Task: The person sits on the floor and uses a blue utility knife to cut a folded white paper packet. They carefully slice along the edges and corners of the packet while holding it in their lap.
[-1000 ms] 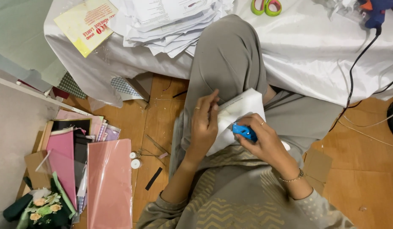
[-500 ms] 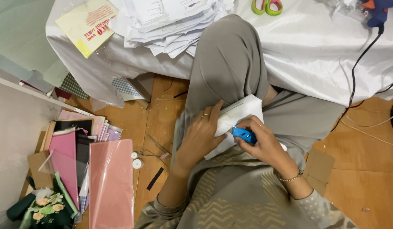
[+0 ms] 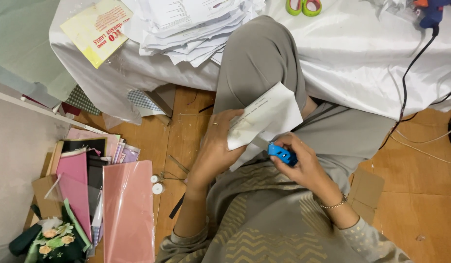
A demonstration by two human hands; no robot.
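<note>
Wooden floor [image 3: 415, 195] lies under a seated person viewed from above, knees drawn toward a low bench [image 3: 361, 58] draped in white cloth. Left hand [image 3: 218, 146]: fingers [image 3: 230, 116] clenched on the lower left edge of a folded white paper [image 3: 269, 117], which is tilted and held above the lap, in front of the raised grey-trousered knee [image 3: 259, 58]. Right hand [image 3: 303, 163]: fingers curled around a small blue tool [image 3: 282, 153], its tip touching the paper's lower edge; what kind of tool it is cannot be told. A thin bracelet [image 3: 335, 203] circles the right wrist.

On the floor left of the left forearm: two small white rolls [image 3: 156, 184] and a dark strip [image 3: 176, 206]. Farther left, a pink sheet [image 3: 129, 212] lies beside a stack of coloured sheets [image 3: 86, 168], with artificial flowers [image 3: 52, 236] at the lower left corner. A cardboard piece [image 3: 366, 192] lies right of the right arm.

On the bench: a heap of white papers [image 3: 196, 24], a yellow label packet [image 3: 96, 29], green-handled scissors [image 3: 303, 7], and a black cable [image 3: 410, 73] hanging down over the cloth edge.
</note>
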